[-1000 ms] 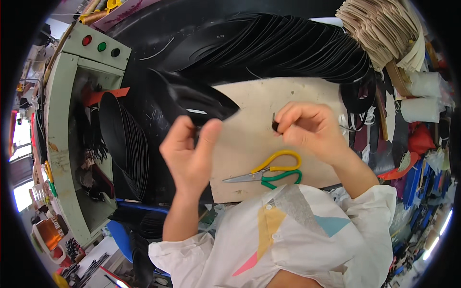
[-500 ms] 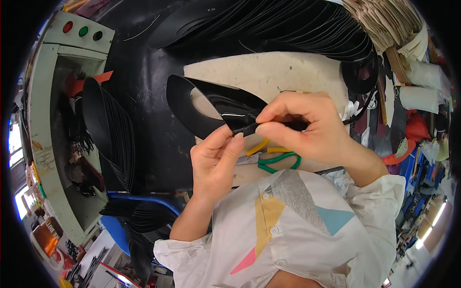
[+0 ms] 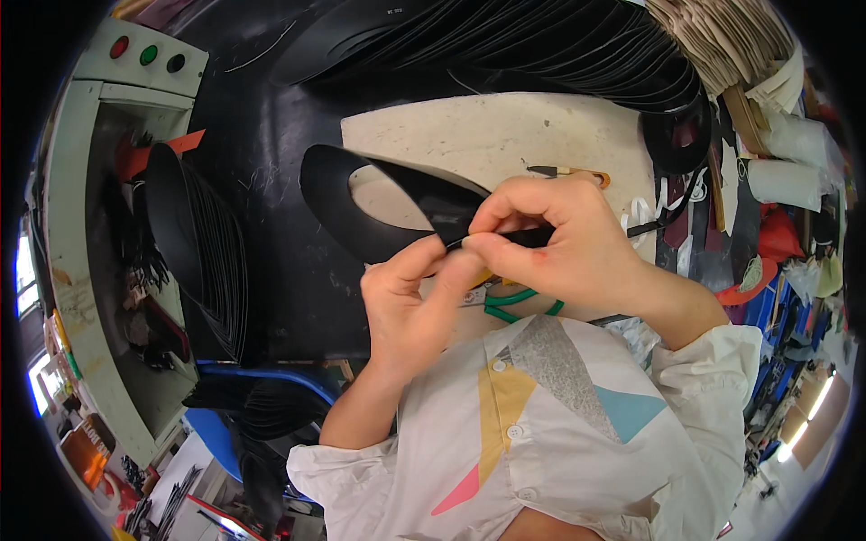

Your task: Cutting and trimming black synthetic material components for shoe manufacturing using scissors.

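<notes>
A curved, glossy black shoe upper (image 3: 329, 194) with a large oval opening is held up above a cream board (image 3: 595, 135). My left hand (image 3: 406, 311) pinches its near edge between thumb and fingers. Right beside it, the thumb and forefinger of my right hand (image 3: 577, 230) pinch the same edge, the fingertips of both hands almost touching. A narrow black strip (image 3: 642, 229) shows past the right wrist, and black material lies inside the right palm. Where the strip meets the upper is hidden by the fingers. Green-handled scissors (image 3: 514, 305) lie under my hands, partly covered.
A long fanned row of black pieces (image 3: 541, 50) runs along the far side. Another black stack (image 3: 203, 257) stands at left, next to a grey cabinet (image 3: 86, 216) with buttons. A small yellow-handled tool (image 3: 586, 173) lies on the board. Brown paper sheets (image 3: 722, 41) are piled far right.
My hands have come closer together on the edge, the right shifting slightly left. The upper has tilted, showing more of its opening. The yellow-handled tool has come into view beyond my right hand.
</notes>
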`<state>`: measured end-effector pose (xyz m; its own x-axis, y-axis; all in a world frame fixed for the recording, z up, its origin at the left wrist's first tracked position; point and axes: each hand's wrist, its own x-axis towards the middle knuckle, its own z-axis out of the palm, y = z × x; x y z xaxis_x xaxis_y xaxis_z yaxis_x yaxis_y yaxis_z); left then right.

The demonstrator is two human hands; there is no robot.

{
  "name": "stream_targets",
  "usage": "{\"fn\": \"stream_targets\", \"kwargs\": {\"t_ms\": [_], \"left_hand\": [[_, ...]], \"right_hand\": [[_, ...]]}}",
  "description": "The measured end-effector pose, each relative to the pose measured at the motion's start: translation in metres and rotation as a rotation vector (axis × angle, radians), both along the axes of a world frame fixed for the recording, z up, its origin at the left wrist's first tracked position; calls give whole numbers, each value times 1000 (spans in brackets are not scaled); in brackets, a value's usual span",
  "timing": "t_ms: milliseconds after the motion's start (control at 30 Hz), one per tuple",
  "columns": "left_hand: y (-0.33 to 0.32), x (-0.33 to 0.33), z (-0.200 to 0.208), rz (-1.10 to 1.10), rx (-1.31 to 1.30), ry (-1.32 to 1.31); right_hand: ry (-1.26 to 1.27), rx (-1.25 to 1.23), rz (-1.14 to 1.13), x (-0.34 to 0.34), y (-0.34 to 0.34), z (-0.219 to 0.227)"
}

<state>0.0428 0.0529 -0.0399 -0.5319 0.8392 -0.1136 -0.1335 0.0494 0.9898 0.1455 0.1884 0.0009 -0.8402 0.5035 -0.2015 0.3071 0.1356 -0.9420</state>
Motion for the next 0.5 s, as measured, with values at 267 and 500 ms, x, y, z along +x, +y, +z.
{"fn": "stream_targets", "kwargs": {"t_ms": [267, 500], "left_hand": [[-1, -3, 1, 248, -21, 153], [-9, -2, 7, 248, 62, -19]], "right_hand": [[229, 900, 123, 20, 7, 14], [302, 693, 93, 23, 14, 10]]}}
